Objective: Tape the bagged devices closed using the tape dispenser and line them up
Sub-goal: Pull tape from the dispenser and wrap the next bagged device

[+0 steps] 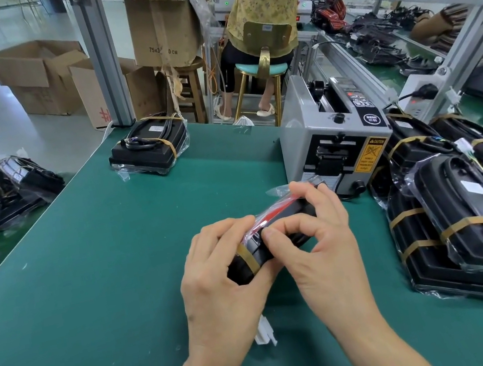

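Much of the bagged device (270,238) is covered by the left hand (216,270) and the right hand (317,243), so its lower face cannot be made out. A white connector (265,335) is partly hidden under the left wrist. The pile of bagged devices (474,207) is cut off by the right edge. The warning label (369,155) on the tape dispenser (334,135) is too small to be read.
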### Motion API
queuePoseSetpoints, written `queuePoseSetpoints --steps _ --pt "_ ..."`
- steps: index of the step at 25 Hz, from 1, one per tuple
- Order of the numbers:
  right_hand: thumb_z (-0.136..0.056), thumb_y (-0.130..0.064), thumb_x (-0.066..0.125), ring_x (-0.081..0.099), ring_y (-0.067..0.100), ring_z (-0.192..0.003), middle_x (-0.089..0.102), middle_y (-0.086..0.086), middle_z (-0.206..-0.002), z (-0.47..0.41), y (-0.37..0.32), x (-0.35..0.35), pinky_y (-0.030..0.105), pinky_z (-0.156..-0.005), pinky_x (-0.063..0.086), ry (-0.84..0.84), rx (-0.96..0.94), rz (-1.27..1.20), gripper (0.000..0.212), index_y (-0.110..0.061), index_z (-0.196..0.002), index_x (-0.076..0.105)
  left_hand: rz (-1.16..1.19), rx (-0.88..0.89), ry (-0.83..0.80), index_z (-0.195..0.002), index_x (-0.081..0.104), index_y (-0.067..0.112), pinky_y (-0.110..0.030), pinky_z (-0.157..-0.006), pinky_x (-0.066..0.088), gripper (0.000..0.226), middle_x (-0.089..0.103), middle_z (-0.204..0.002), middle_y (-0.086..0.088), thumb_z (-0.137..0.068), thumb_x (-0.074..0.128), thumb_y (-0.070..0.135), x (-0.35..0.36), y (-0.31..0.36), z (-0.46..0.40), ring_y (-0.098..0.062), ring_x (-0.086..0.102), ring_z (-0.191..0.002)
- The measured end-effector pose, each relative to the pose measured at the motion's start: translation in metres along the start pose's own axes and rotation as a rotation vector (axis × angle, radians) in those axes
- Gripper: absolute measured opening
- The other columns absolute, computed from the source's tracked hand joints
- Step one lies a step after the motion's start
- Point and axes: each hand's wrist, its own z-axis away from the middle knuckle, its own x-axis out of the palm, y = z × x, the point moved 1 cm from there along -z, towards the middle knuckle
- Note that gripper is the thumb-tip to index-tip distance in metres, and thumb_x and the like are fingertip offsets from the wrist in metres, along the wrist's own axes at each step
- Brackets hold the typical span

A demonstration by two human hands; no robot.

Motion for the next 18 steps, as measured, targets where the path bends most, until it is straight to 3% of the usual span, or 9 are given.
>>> queuePoseSetpoints --steps 5,6,9,11,15,18 --pt "-0.07 -0.028 0.07 0.025 -0.002 -0.138 0.051 -0.019 -0.13 0.0 -0.002 0.002 0.048 -0.116 0.017 0.036 -0.021 0.034 0.01 -0.027 -0.061 0.067 0.0 0.011 0.01 -0.105 0.071 0.012 -0.04 -0.082 0.052 0.041 0.063 -0.102 0.007 -0.065 0.075 0.022 -0.002 0.002 0.0 -0.019 0.061 -0.096" --pt "-0.071 -0.023 0.072 0.029 0.002 -0.136 0.052 -0.017 -0.128 0.0 -0.001 0.003 0.047 -0.115 0.022 0.058 -0.029 0.021 0.008 -0.027 -0.068 0.066 0.0 0.012 0.011 -0.105 0.071 0.013 -0.04 -0.082 0.052 0.041 0.062 -0.102 0.008 -0.065 0.075 0.021 -0.001 0.002 0.0 -0.018 0.061 -0.096" --pt "-0.075 -0.009 0.073 0.043 0.009 -0.126 0.052 -0.011 -0.125 0.001 0.003 0.005 0.042 -0.108 0.035 0.132 -0.009 -0.144 0.034 -0.025 -0.099 0.055 0.015 0.007 0.009 -0.106 0.07 0.017 -0.04 -0.083 0.052 0.044 0.061 -0.103 0.011 -0.063 0.077 0.02 -0.001 0.002 0.001 -0.017 0.061 -0.097" --pt "-0.076 -0.013 0.074 0.042 0.008 -0.125 0.049 -0.012 -0.127 0.001 0.001 0.008 0.043 -0.109 0.032 0.133 -0.017 -0.112 0.044 -0.029 -0.109 0.05 0.008 0.013 0.009 -0.106 0.07 0.016 -0.041 -0.082 0.052 0.045 0.062 -0.103 0.009 -0.063 0.08 0.017 -0.001 0.0 0.001 -0.019 0.061 -0.097" --pt "-0.075 -0.013 0.073 0.037 -0.001 -0.125 0.045 -0.018 -0.127 0.002 0.0 0.012 0.047 -0.112 0.025 0.141 -0.034 -0.054 0.047 -0.034 -0.108 0.047 0.017 0.01 -0.008 -0.106 0.07 0.015 -0.04 -0.082 0.052 0.044 0.062 -0.103 0.008 -0.064 0.082 0.013 -0.002 -0.001 0.001 -0.02 0.061 -0.097" --pt "-0.064 -0.036 0.077 0.03 -0.01 -0.125 0.039 -0.023 -0.131 0.0 0.0 0.006 0.046 -0.114 0.02 0.083 -0.046 0.061 0.056 -0.039 -0.108 0.044 0.022 0.017 0.01 -0.104 0.07 0.02 -0.031 -0.082 0.05 0.04 0.061 -0.101 0.012 -0.065 0.074 0.018 -0.002 0.002 0.0 -0.016 0.061 -0.095"
